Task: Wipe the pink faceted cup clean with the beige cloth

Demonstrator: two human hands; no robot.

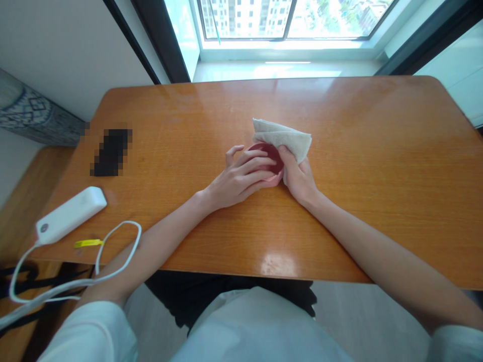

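Observation:
A small round pink bowl (279, 177) with a dark red inside rests at the middle of the wooden table, between my hands. My left hand (241, 176) grips it from the left, several fingers reaching over the opening and the lowest digit along the near side. One bent finger stands off the bowl at the far side. In my right hand (300, 176) is a folded off-white cloth (285, 137), pinched under the thumb. The cloth lies against the bowl's far and right side, and part of the rim is hidden behind it and the fingers.
On the left of the wooden table (377, 201) lie a dark pixelated object (110, 153) and a white power strip (71, 215). Its white cable (139, 236) with a yellow tag (88, 243) loops by my left forearm. A window (287, 20) is beyond the far edge.

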